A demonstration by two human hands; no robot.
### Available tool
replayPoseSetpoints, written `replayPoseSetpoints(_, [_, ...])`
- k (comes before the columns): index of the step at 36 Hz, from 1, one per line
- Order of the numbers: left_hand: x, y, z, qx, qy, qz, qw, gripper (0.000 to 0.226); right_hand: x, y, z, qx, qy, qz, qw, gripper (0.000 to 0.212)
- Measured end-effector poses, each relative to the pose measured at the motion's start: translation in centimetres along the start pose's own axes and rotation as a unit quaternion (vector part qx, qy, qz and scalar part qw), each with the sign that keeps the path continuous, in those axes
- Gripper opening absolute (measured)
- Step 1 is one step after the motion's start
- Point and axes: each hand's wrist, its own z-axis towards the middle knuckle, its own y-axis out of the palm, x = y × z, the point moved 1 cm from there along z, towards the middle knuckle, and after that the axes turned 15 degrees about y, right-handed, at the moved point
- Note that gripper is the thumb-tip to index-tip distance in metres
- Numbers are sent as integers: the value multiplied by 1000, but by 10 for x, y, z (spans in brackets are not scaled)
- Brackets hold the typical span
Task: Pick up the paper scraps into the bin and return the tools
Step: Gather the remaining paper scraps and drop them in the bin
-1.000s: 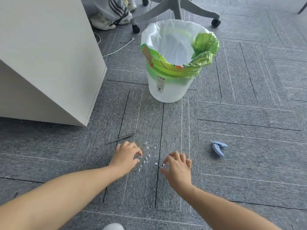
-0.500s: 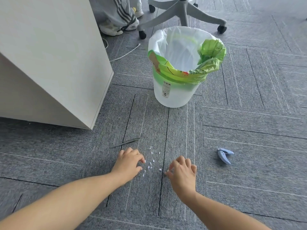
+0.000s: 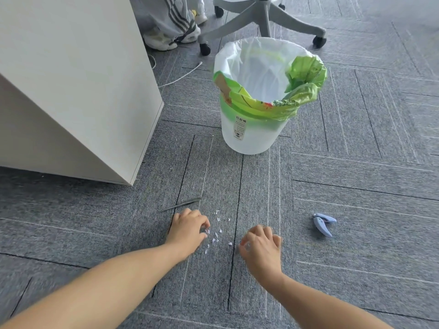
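Note:
Several tiny white and pink paper scraps (image 3: 217,233) lie scattered on the grey carpet between my hands. My left hand (image 3: 187,230) rests low on the floor, its curled fingertips pinching scraps at the left edge of the scatter. My right hand (image 3: 261,248), slightly blurred, has its fingers curled and its thumb and forefinger pinched on a small scrap at the right edge. Thin metal tweezers (image 3: 180,204) lie just beyond my left hand. A small light-blue hand tool (image 3: 323,224) lies on the carpet to the right. The white bin (image 3: 251,138), lined with white and green bags, stands beyond the scraps.
A pale cabinet (image 3: 78,91) fills the left side, its corner near the tweezers. Behind the bin stands an office chair base (image 3: 263,20) on castors. A person's shoes (image 3: 171,36) and a white cable (image 3: 180,77) are next to it.
The view has tilted up a little, so everything sits lower in frame. Both hands have stayed by the scraps and their fingertips have closed on pieces. The right hand is moving.

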Motion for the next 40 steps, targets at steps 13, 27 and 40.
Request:
replayPoseSetpoints(13, [-4,-3,13,12,20,13,1000,12,-18,-1,4,-20,-63,10,998,20])
replayPoseSetpoints(27, [-12,-3,17,-23,101,48,993,12,-17,1,9,-33,-73,8,997,21])
replayPoseSetpoints(40, [-12,1,17,-46,123,90,987,14,-21,4,12,-34,-69,-2,997,13])
